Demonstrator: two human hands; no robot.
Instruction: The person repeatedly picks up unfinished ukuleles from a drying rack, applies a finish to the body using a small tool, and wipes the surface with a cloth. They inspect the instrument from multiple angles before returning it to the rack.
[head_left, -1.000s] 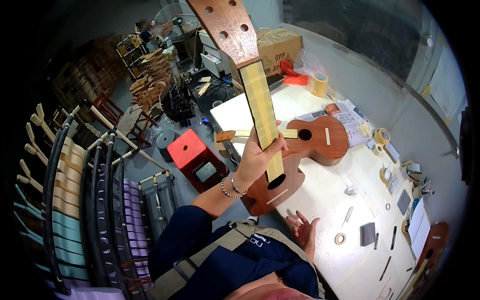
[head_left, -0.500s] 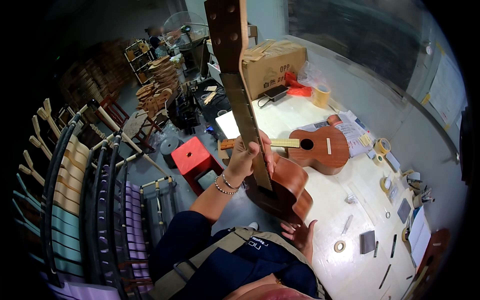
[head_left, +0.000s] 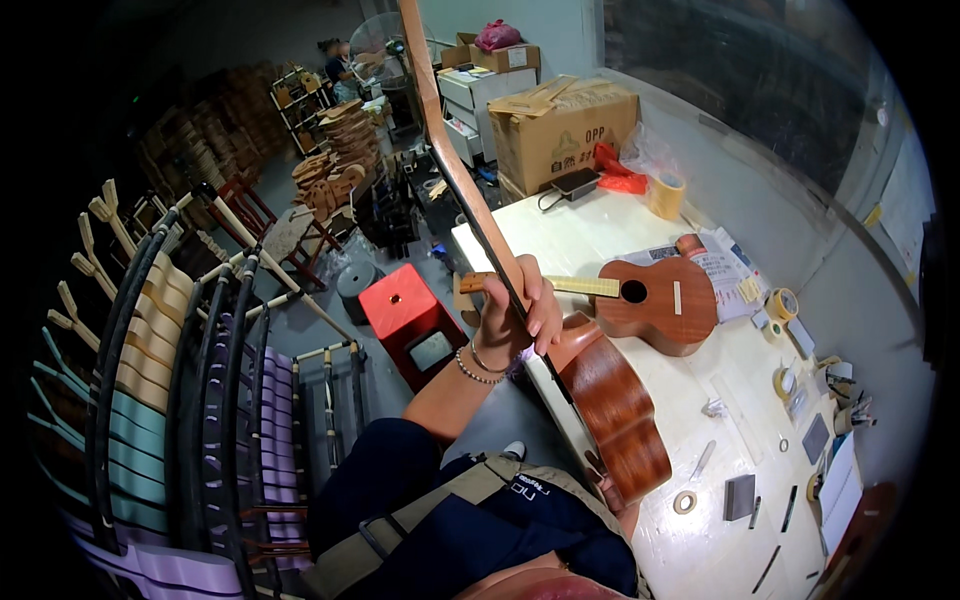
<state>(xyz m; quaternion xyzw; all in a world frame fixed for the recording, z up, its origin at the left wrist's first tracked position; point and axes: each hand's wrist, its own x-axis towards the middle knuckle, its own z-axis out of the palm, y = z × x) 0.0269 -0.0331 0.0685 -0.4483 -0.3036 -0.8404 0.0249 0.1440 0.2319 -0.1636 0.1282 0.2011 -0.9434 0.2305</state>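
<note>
My left hand (head_left: 515, 312) is closed around the neck of a brown wooden ukulele (head_left: 612, 405), with bracelets on the wrist. The instrument is held on edge, tilted, its neck (head_left: 460, 180) rising past the top of the view and its side and back turned toward the table. At the lower end of the body is my right hand (head_left: 604, 487), against the front side. Much of this hand is hidden behind the body; a few fingers show. A second ukulele (head_left: 660, 300) lies face up on the white table, its neck pointing left toward my left hand.
On the white table (head_left: 570, 225) are a cardboard box (head_left: 565, 135), tape rolls (head_left: 665, 195), a grey block (head_left: 739, 497), a masking tape ring (head_left: 685, 502) and pens. A red stool (head_left: 405, 305) stands left of the table. Racks of coloured ukulele bodies (head_left: 135, 430) fill the left.
The held ukulele has turned, from showing its fretboard to showing its side and back. Its body has swung right over the table edge. My right hand has come from apart to against the body.
</note>
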